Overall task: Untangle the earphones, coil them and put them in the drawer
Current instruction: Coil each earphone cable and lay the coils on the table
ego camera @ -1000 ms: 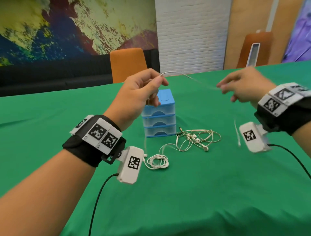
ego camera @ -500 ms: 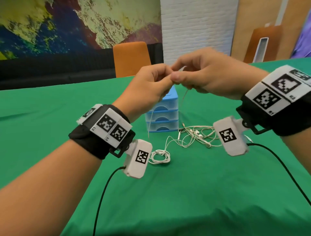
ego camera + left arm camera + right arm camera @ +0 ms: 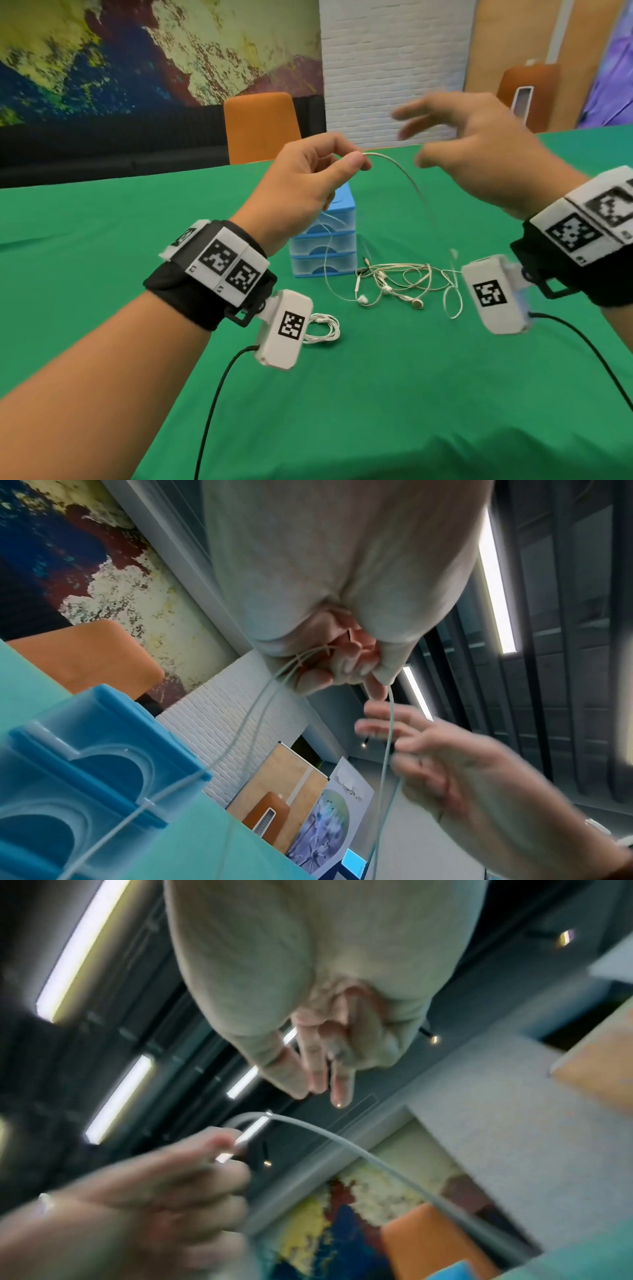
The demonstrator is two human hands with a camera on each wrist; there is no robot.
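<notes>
Your left hand (image 3: 308, 178) pinches a white earphone cord (image 3: 404, 174) between thumb and forefinger, raised above the green table (image 3: 376, 394). From the pinch, the cord arcs right and falls toward the loose tangle of earphones (image 3: 394, 284) lying beside the small blue drawer unit (image 3: 325, 246). Your right hand (image 3: 479, 150) is blurred, fingers spread and relaxed, holding nothing, just right of the cord.

Handling, as a judgement: the cord is very light, limp and thin, and smooth enough to slip through a loose pinch. It will snag on its own loops, so pull gently. Earbuds and plug joints are the weak spots; take hold on plain cord just below the pinch, not at a bud.

A second set, the coiled bundle (image 3: 323, 330), lies on the table near your left wrist, partly hidden by the wrist camera.

View differences:
- Head view: shows tangle, bundle and drawers; all three drawers look closed.
- Left wrist view: shows what the head view hides, several strands gathered under the curled fingers (image 3: 346, 666), with lengths trailing down past the drawer unit's top (image 3: 113, 739).
- Right wrist view: shows the right fingers (image 3: 322, 1066) extended and apart from the cord (image 3: 342, 1144); no table visible.
</notes>
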